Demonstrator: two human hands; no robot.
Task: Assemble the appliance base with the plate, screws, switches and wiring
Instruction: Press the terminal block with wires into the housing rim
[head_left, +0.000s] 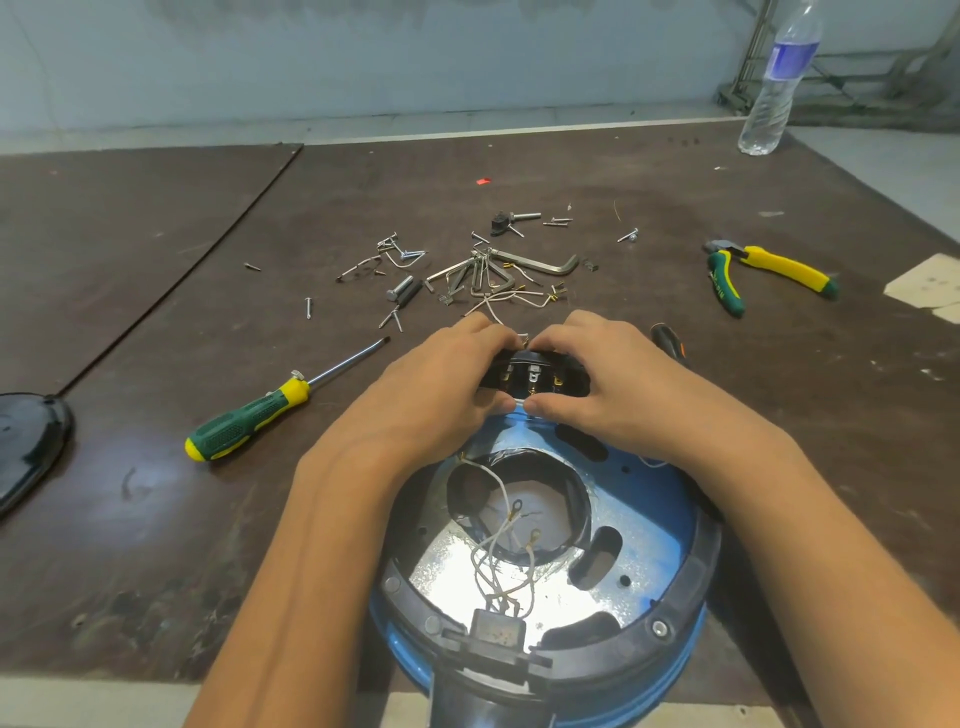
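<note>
Now: both hands on the switch block

Head view. L hand (441, 384) and R hand (597, 384) meet just past the far rim of the blue appliance base (670, 499). Each pinches a black switch block (543, 358): fingers curled over its far edge, thumbs on the near edge, thumb tips almost touching. Brass terminals (534, 375) show on the block's upper face btwn the hands. Base sits at the near edge of the table (156, 312), open side up, w/ a shiny metal plate (447, 566) inside and a big cut-out in the middle. White wires (491, 551) w/ ring lugs loop up from a black connector (496, 631) at the near rim; their ends lie loose over the cut-out. Beyond the hands: scatter of screws (400, 249), bent hex keys (540, 262), more short wires (519, 299). Green/yellow screwdriver (260, 415) lies L of the hands, pliers (769, 270) far R, a black handle (667, 338) pokes out behind the R hand. Black oval part (26, 447) at the L edge, water bottle (779, 78) at the far R corner
</note>
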